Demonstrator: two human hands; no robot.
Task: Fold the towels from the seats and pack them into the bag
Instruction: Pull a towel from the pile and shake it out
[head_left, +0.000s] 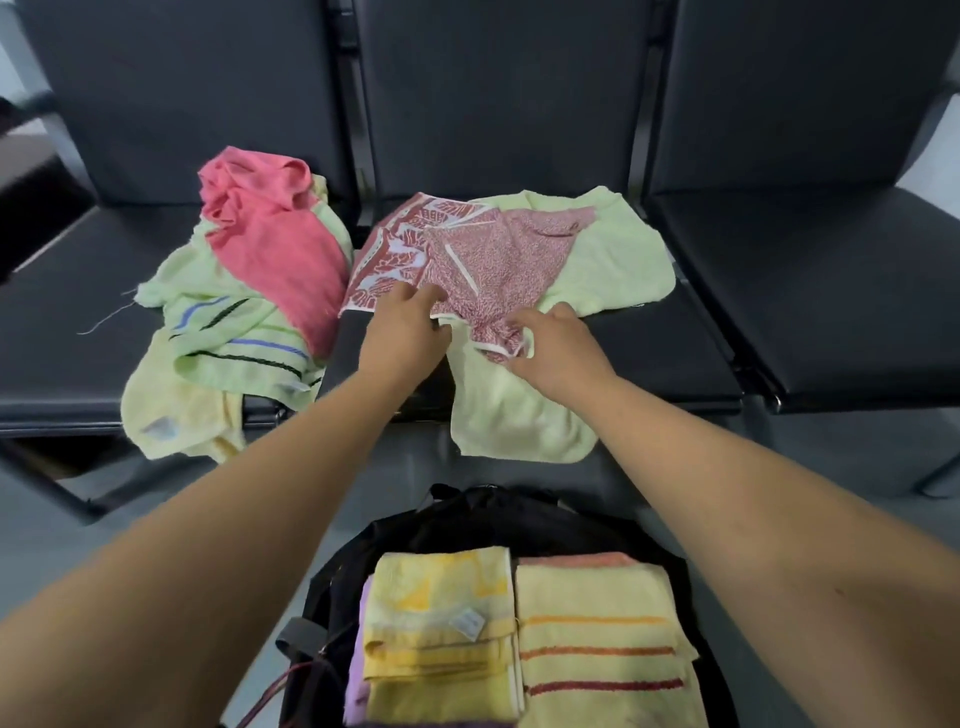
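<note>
Left hand (410, 332) and right hand (553, 340), close together, are pinching the red towel (483, 260) at its white near edge; seat cushion (831, 291) is showing rightward.

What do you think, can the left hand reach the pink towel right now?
Probably yes. The pink towel lies uncovered on top of its pile, beside the left hand, with nothing between them. That hand grips the red patterned towel, so it would have to let go first.
</note>
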